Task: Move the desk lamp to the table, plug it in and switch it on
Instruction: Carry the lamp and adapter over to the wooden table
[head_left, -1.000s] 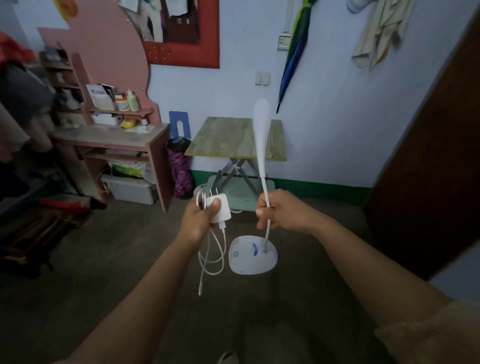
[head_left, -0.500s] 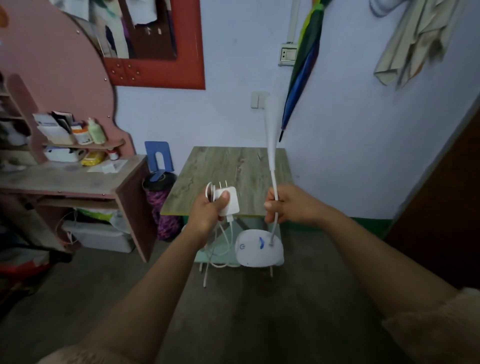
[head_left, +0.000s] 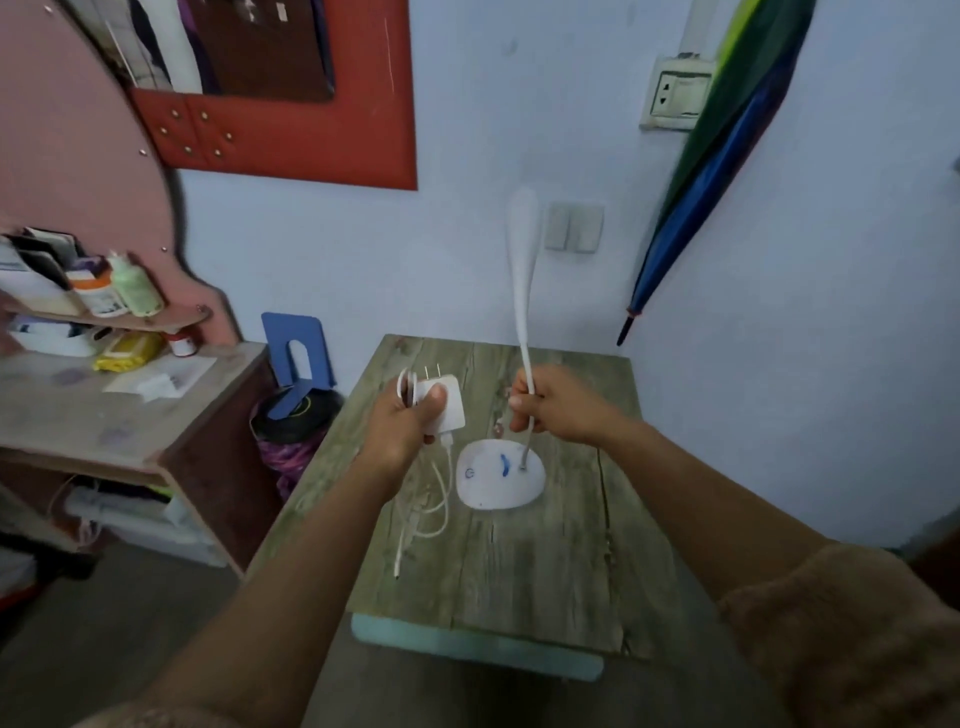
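The white desk lamp (head_left: 500, 480) has a rounded base and a thin upright neck ending in a flat head. My right hand (head_left: 558, 408) grips its neck just above the base, which hangs over the middle of the small wooden table (head_left: 561, 571); whether it touches the top I cannot tell. My left hand (head_left: 402, 423) holds the white plug adapter (head_left: 449, 408), prongs up, with its white cable (head_left: 426, 512) looped and dangling over the table. A wall socket (head_left: 675, 93) sits high on the wall, behind the table.
A folded multicoloured umbrella (head_left: 717, 156) hangs on the wall at the right, partly over the socket. Light switches (head_left: 574, 227) are on the wall behind the lamp head. A cluttered desk (head_left: 104, 415) with shelves stands at the left, a blue bookend (head_left: 296, 364) beside it.
I have walked up to the table; it was across the room and now lies right under my hands. The lamp and the adapter have come over the tabletop, both still held.
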